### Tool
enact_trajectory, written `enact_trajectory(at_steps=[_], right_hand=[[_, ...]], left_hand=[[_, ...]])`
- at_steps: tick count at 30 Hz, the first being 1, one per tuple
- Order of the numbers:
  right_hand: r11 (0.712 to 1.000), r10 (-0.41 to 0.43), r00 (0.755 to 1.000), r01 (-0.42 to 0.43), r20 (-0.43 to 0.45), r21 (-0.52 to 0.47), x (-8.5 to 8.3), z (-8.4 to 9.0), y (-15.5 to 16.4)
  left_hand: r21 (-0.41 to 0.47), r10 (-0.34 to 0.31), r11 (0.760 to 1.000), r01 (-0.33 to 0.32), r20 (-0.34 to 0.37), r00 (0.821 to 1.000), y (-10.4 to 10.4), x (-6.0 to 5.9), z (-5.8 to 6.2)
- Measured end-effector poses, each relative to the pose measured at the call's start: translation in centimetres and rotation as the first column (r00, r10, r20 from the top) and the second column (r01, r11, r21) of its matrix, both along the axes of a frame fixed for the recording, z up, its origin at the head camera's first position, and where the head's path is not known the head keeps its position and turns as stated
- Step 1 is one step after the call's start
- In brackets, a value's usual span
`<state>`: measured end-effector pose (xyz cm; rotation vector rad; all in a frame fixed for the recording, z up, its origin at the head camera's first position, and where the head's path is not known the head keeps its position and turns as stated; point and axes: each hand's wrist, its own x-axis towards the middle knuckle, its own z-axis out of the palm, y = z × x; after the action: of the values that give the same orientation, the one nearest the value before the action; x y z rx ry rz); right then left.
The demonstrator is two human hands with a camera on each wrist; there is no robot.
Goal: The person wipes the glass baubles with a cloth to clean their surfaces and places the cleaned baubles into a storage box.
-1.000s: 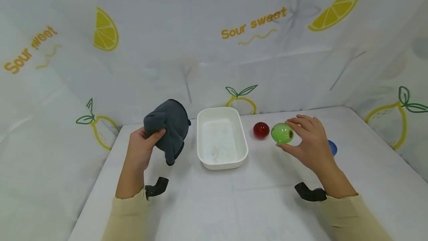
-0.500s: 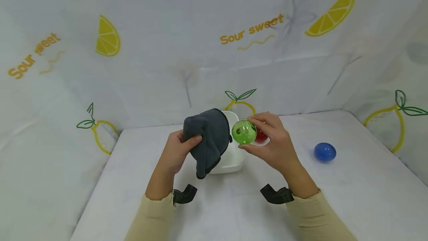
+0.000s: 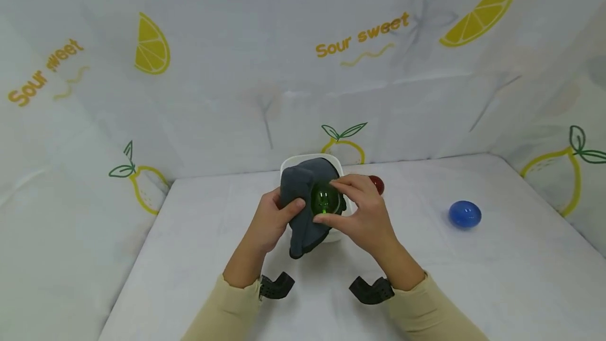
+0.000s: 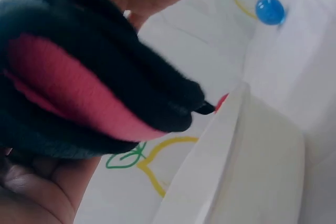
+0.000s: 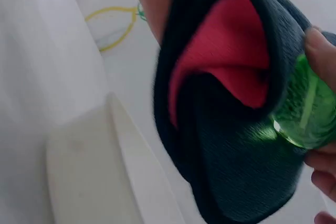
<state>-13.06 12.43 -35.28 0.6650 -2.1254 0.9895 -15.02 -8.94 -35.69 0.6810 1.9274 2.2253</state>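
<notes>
My left hand [image 3: 270,220] grips a folded dark grey cloth [image 3: 300,230] with black edging. Its pink underside shows inside the fold in the left wrist view, where the cloth [image 4: 105,72] fills the near side. Between thumb and fingertips, my right hand [image 3: 364,212] pinches a clear green ball [image 3: 324,200] against the cloth's face. The right wrist view has this green ball [image 5: 304,111] at the right, up against the fabric. Both hands are raised in front of a white rectangular tub [image 3: 290,161], which the cloth largely hides.
A red ball [image 3: 377,184] lies behind my right hand, partly covered by it. Farther right on the white table [image 3: 497,278] rests a blue ball [image 3: 465,214]. A white sheet printed with lemons [image 3: 213,93] hangs behind the table.
Both hands have come together in front of the tub: the left moved right with the cloth, the right moved left with the green ball. The ball now meets the cloth.
</notes>
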Motion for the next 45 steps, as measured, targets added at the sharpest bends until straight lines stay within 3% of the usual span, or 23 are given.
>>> enact_trajectory(at_steps=[5, 9, 17, 23, 27, 31, 35, 40, 45], right_hand=[[0.993, -0.057, 0.984, 0.073, 0.166, -0.088, 0.9, -0.4, -1.3], [0.991, -0.063, 0.975, 0.087, 0.211, -0.104, 1.4, -0.8, -1.9], [0.999, -0.049, 0.999, 0.050, 0.015, -0.022, 1.2, -1.1, -1.3], [0.998, 0.000, 0.991, 0.008, -0.130, 0.055, 0.4, -1.2, -0.6], [0.995, 0.041, 0.986, -0.027, -0.159, 0.091, 0.0, -1.5, 0.0], [0.995, 0.043, 0.997, -0.038, -0.064, 0.090, 0.0, -1.5, 0.4], [0.998, 0.058, 0.995, -0.058, 0.087, 0.002, 0.4, -1.2, 0.4], [0.987, 0.088, 0.971, -0.054, 0.224, -0.154, 0.6, -0.9, 0.1], [0.958, 0.150, 0.926, -0.049, 0.347, -0.282, 0.8, -0.8, 0.2]], left_hand=[[0.074, -0.020, 0.997, 0.020, 0.001, 1.000, 0.5, 0.3, -0.5], [0.102, -0.010, 0.995, 0.007, 0.032, 0.999, 0.8, 0.8, -0.6], [0.026, 0.047, 0.998, -0.049, 0.066, 0.997, 1.4, 0.8, -0.5], [-0.011, 0.060, 0.998, -0.059, 0.106, 0.993, 1.8, 1.0, -0.3], [-0.020, 0.058, 0.998, -0.056, 0.132, 0.990, 2.1, 1.4, -0.1], [-0.045, 0.125, 0.992, -0.120, 0.119, 0.985, 2.4, 1.5, -0.3], [-0.032, 0.171, 0.985, -0.169, 0.085, 0.982, 2.4, 1.6, -0.3], [-0.006, 0.215, 0.977, -0.215, 0.070, 0.974, 2.4, 1.5, -0.3], [0.003, 0.270, 0.963, -0.271, 0.070, 0.960, 2.5, 1.4, -0.3]])
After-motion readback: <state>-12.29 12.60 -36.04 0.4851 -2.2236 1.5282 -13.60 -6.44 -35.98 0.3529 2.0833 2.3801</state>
